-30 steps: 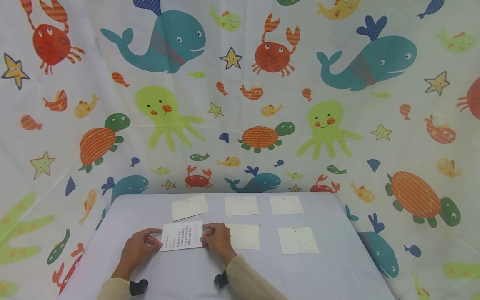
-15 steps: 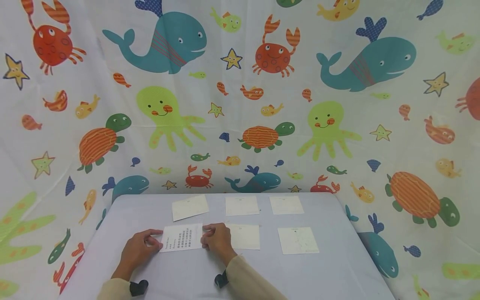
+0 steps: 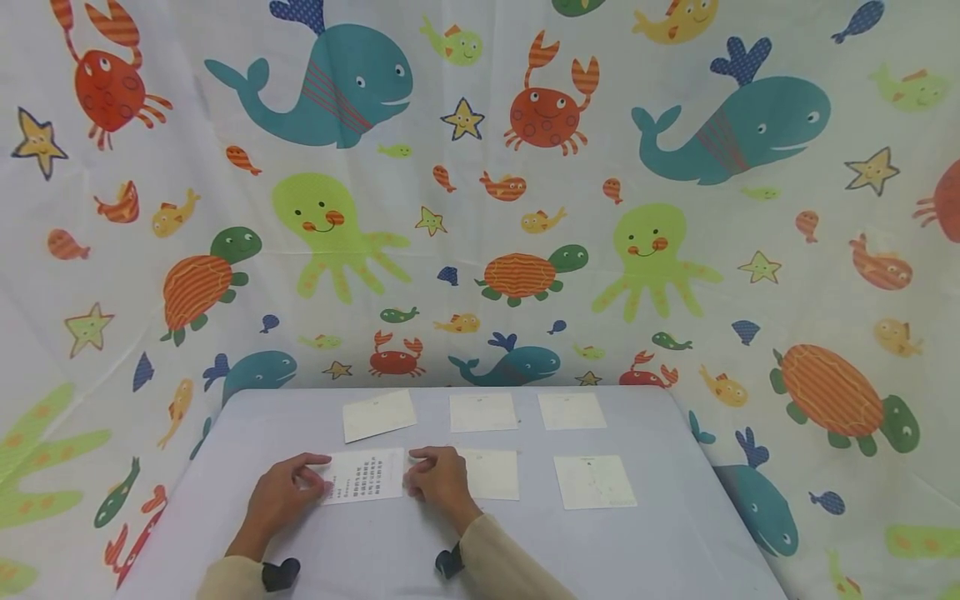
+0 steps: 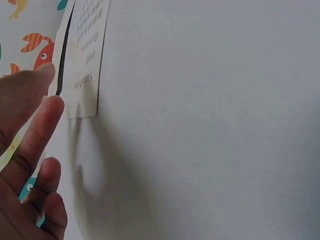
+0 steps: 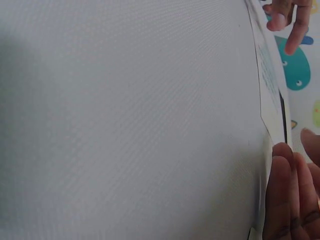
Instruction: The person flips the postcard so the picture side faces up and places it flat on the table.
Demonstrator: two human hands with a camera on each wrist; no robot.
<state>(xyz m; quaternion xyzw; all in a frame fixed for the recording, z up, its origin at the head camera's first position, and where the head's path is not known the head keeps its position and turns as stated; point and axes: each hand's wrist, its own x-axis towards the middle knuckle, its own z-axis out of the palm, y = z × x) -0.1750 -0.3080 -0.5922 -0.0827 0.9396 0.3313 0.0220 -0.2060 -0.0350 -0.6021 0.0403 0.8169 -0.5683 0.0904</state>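
A white card with lines of printed text [image 3: 366, 475] lies flat on the white table at the front left of the card layout. My left hand [image 3: 283, 498] is at its left edge, and in the left wrist view the thumb and fingers [image 4: 40, 122] are spread apart with nothing between them. At the card's right edge is my right hand [image 3: 441, 483]. In the right wrist view, that hand's fingers [image 5: 281, 185] lie near the card's end, and the thumb stands away from them.
Behind lie three pale cards: a tilted one [image 3: 379, 415], a middle one [image 3: 483, 412] and a right one [image 3: 572, 411]. Another card [image 3: 491, 475] is partly behind my right hand, with one more [image 3: 595, 482] farther right. A sea-animal curtain [image 3: 480, 208] hangs behind the table.
The text card settles flat on the table. Both hands loosen from its edges, and the right hand shifts slightly right.
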